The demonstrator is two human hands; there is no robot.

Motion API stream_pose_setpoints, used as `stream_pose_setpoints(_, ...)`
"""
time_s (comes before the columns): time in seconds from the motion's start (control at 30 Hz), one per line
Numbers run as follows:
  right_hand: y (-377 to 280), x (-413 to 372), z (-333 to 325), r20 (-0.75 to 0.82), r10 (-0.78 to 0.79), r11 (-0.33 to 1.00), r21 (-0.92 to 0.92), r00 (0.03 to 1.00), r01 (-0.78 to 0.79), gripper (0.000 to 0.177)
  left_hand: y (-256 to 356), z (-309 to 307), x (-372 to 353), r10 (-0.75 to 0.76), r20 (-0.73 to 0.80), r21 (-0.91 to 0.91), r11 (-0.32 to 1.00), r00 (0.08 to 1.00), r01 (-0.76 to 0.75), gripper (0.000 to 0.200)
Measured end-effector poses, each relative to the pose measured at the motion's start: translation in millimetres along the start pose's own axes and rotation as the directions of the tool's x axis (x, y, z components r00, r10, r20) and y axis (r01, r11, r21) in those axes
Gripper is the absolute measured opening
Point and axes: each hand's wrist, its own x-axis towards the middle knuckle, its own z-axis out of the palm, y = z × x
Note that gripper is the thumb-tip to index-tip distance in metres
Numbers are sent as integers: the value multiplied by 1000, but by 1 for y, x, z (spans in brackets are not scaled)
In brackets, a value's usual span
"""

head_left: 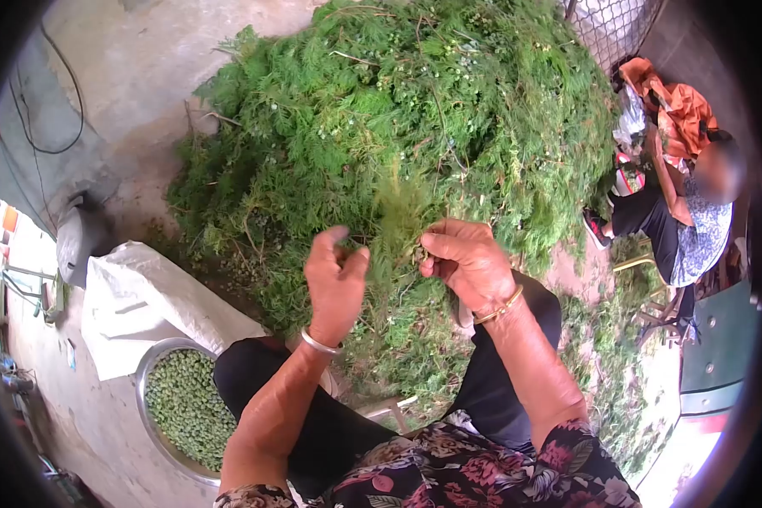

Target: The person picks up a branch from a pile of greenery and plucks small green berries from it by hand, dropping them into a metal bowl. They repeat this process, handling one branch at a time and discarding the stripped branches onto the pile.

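Observation:
My right hand [470,261] is closed in a pinch on a leafy evergreen sprig [400,212], whose feathery tip is blurred and points up and to the left. A gold bangle circles that wrist. To the left of the sprig and apart from it, my left hand [334,284] has its thumb and index finger spread, with nothing visible between them; its other fingers are partly hidden. Beyond both hands rises a large heap of cut evergreen branches [339,127] with small pale berries among the leaves.
A metal basin [141,406] full of small green berries [186,402] stands by my left knee, beside a white sack [157,296]. At the right sits another person [686,220] near an orange bag [673,106]. Loose greenery [601,364] litters the floor.

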Motion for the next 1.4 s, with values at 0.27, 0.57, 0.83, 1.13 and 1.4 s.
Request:
stream_pose_setpoints(0.27, 45, 1, 17, -88, -301, 951, -107, 950, 292, 7, 18, -7, -5, -154, 387, -612, 695, 909, 378, 28)
stream_pose_setpoints(0.57, 65, -9, 15, -121, -345, 937, -104, 931, 334, 7, 5, -2, -5, -116, 644, -573, 583, 757, 576, 21)
stream_pose_setpoints(0.83, 42, -16, 5, -112, -121, 944, 296, 986, 149, 7, 25, -8, -18, -64, 638, -599, 585, 767, 547, 14)
stream_pose_setpoints(1.13, -2, -56, 4, 114, -258, 944, 242, 960, 225, 8, -5, -176, -47, -340, 96, -798, 535, 935, 277, 26)
stream_pose_setpoints(1.4, -29, -86, 30, 161, -333, 930, 220, 929, 296, 10, -7, -287, -172, -166, -678, 711, 99, 716, 696, 71)
